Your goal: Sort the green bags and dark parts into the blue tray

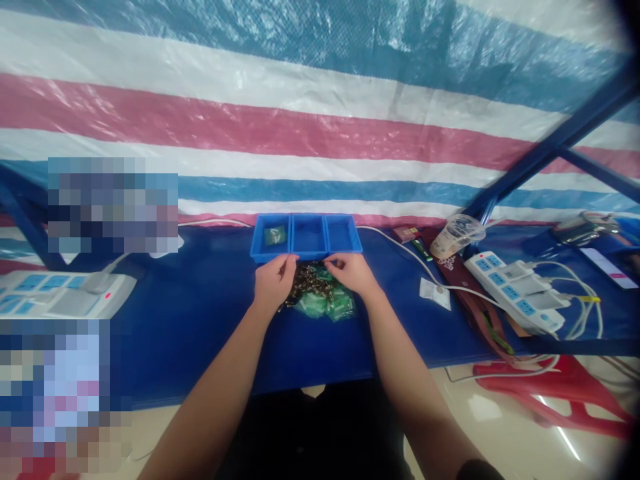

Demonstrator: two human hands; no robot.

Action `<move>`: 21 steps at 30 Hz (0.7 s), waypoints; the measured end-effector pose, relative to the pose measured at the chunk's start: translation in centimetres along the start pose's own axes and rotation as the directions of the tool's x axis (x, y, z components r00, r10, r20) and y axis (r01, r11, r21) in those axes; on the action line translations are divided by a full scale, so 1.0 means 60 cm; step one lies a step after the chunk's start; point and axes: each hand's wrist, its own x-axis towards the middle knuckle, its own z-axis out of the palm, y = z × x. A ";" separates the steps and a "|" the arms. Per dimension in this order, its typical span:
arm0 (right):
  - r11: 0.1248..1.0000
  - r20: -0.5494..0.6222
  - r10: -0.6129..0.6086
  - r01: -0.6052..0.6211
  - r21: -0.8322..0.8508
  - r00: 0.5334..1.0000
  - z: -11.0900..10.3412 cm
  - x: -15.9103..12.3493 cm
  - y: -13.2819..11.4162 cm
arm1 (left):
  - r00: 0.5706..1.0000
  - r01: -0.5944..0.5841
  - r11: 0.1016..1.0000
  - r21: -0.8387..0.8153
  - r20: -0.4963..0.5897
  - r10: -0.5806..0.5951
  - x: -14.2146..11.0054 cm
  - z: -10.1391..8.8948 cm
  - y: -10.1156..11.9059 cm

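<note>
My left hand (274,283) is closed in a pinch at the left side of a pile of small dark and brass-coloured metal pieces (311,283). Across from it, my right hand (354,272) also pinches, thumb against forefinger, just above the pile's right side. Whatever is between the fingers of either hand is too small to make out. Small green plastic bags (327,305) lie against the near side of the pile. Right behind my hands stands a blue tray (291,240) with three compartments. A green packet (275,235) lies in its left compartment; the other two show only bare blue.
White power strips stand at the left (107,300) and right (517,293) of the blue table (200,347). A plastic cup (457,235), a brown bag (463,293), a white packet (435,294) and cables lie on the right. A red stool (560,393) stands below.
</note>
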 end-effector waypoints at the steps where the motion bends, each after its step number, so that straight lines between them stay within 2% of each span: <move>1: 1.000 0.033 -0.006 0.006 -0.016 0.999 0.001 -0.001 -0.003 | 1.000 -0.001 1.000 0.000 0.000 0.001 0.000 0.001 0.000; 4: 0.995 0.070 0.026 -0.018 -0.102 0.997 0.008 -0.002 -0.012 | 1.000 -0.005 1.000 -0.006 0.008 0.006 0.000 0.002 0.000; 11: 0.951 0.040 0.133 -0.117 -0.286 0.990 0.030 0.001 -0.029 | 0.999 0.001 1.000 -0.003 0.032 -0.001 0.000 0.001 0.005; 18: 0.951 0.052 0.146 -0.125 -0.283 0.988 0.037 0.004 -0.030 | 0.999 -0.009 1.000 -0.003 0.039 0.009 0.001 0.005 0.005; 21: 0.952 0.006 0.161 -0.153 -0.265 0.987 0.031 0.003 -0.026 | 0.999 -0.005 1.000 -0.009 0.035 0.005 0.001 0.006 0.003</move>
